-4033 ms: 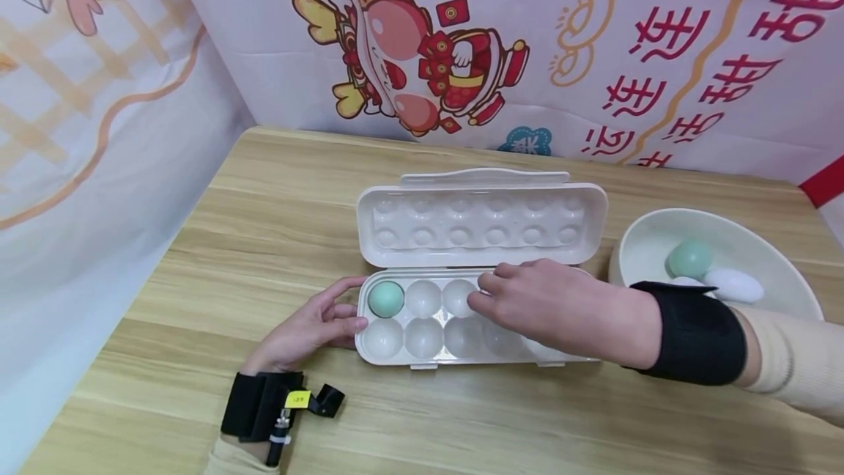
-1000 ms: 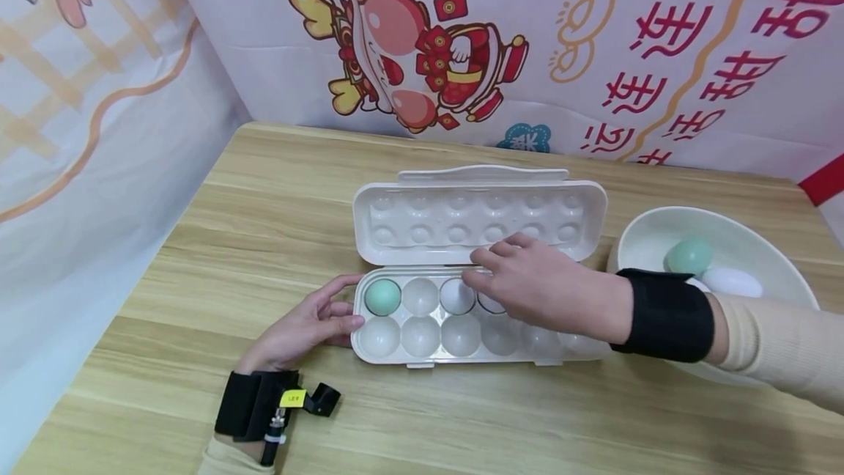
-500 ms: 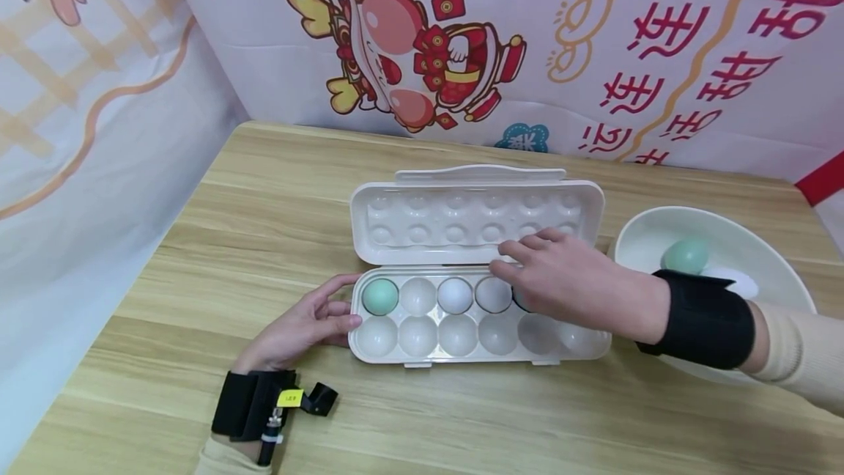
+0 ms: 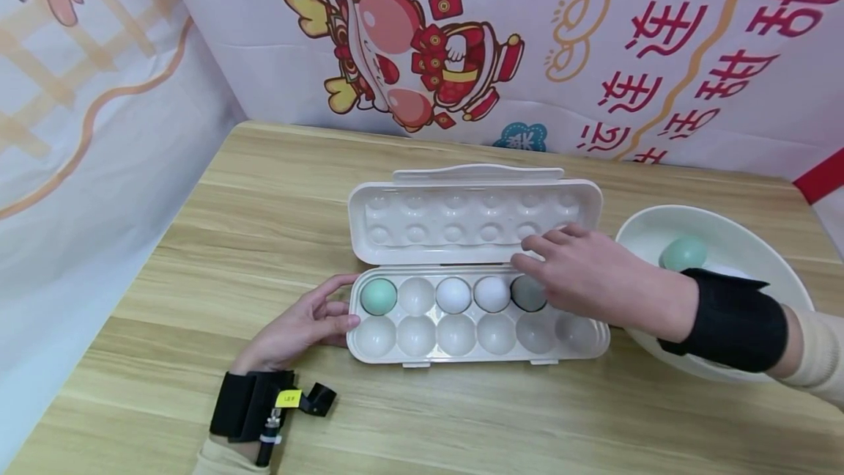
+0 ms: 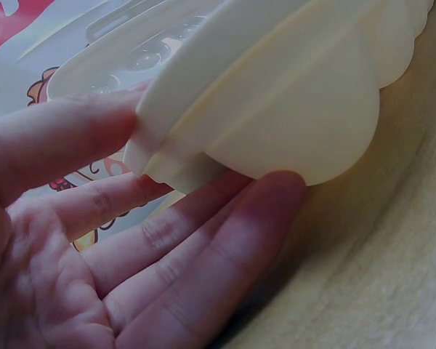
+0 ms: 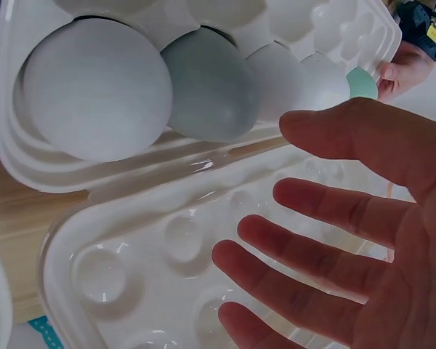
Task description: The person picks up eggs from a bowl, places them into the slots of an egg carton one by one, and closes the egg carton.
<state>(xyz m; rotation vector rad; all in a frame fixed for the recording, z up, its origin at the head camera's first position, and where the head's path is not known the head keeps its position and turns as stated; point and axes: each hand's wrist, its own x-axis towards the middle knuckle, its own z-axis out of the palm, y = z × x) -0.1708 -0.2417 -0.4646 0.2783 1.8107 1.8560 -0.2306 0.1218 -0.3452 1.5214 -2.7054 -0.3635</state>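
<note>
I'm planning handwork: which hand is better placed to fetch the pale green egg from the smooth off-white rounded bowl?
Probably the right hand: it holds nothing and is nearer the bowl and its pale green egg. The left hand grips the left end of the open white plastic egg carton.

The right hand [image 4: 583, 273] has shifted rightward, uncovering a grey-green egg [image 4: 528, 293].

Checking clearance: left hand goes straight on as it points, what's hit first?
The egg carton, at its end: the left hand grips it there, so there's no free gap ahead.
</note>
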